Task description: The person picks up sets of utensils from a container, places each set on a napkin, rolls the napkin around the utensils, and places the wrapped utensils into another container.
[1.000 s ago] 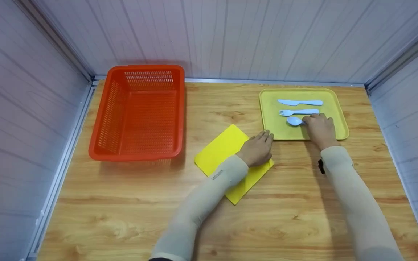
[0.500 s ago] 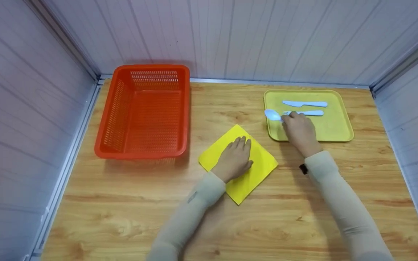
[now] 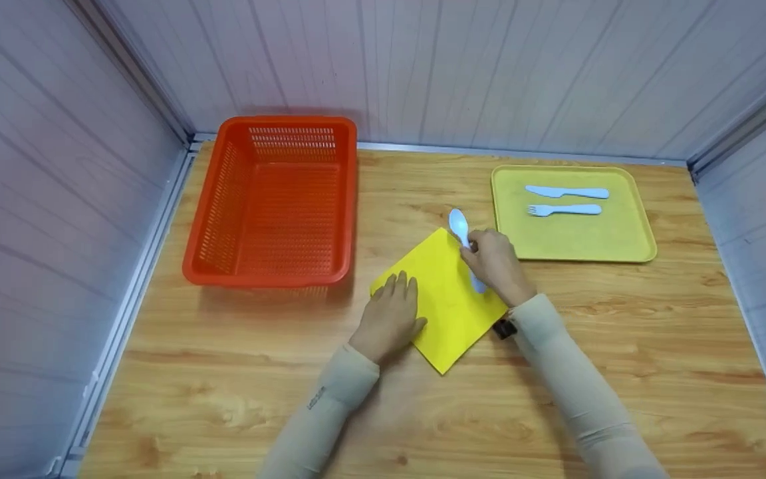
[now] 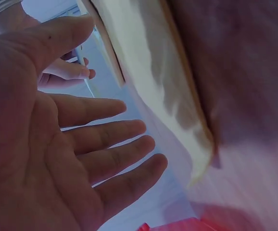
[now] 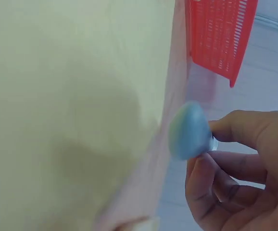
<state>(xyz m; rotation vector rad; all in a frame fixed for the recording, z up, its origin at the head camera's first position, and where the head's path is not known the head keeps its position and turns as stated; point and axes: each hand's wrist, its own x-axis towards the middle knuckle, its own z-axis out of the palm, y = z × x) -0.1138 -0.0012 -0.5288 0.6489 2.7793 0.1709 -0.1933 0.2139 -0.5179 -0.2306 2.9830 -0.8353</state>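
A pale blue spoon (image 3: 459, 227) is pinched between the thumb and fingers of my right hand (image 3: 497, 265), over the right part of a yellow folded cloth or napkin (image 3: 453, 319). In the right wrist view the spoon (image 5: 189, 131) is blurred and seen end-on. My left hand (image 3: 388, 318), fingers straight and spread, is at the napkin's left edge. The left wrist view shows that palm facing the napkin (image 4: 163, 72), holding nothing. A matching knife (image 3: 568, 192) and fork (image 3: 564, 209) lie on the yellow tray (image 3: 582, 246) to the right.
An orange-red perforated basket (image 3: 270, 276) stands at the back left of the wooden table (image 3: 237, 399). Panel walls (image 3: 423, 73) enclose the back and both sides.
My right hand has lifted the spoon off the tray and carried it left over the napkin, turning it more upright in view. My left hand has slid left across the napkin.
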